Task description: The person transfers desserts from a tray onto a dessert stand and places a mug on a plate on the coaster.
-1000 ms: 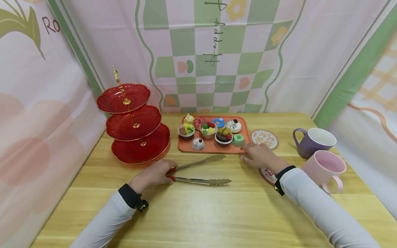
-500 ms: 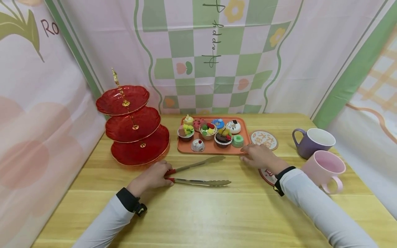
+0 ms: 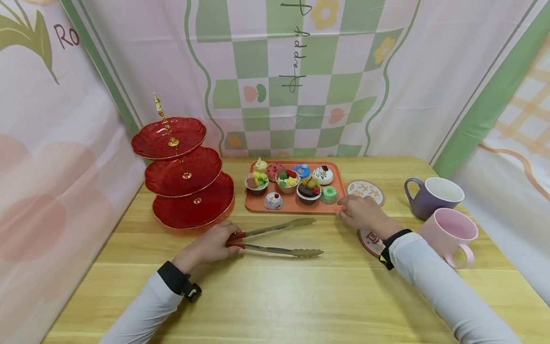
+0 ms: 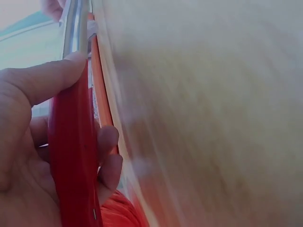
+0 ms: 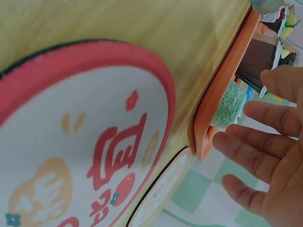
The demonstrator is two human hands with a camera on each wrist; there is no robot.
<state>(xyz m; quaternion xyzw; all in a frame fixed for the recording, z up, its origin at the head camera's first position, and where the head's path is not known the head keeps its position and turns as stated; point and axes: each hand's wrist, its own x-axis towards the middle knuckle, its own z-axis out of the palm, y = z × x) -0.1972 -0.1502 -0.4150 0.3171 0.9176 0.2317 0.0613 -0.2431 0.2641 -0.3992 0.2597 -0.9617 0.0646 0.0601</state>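
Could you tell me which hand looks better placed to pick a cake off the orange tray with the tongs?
Probably the left hand: it already grips the tongs by their red handles. The right hand rests open at the orange tray corner.

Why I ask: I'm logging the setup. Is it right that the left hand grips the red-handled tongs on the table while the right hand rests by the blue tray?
One thing is wrong: the tray is orange, not blue, as the head view shows. The left hand does grip the tongs, and the right hand rests by the tray.
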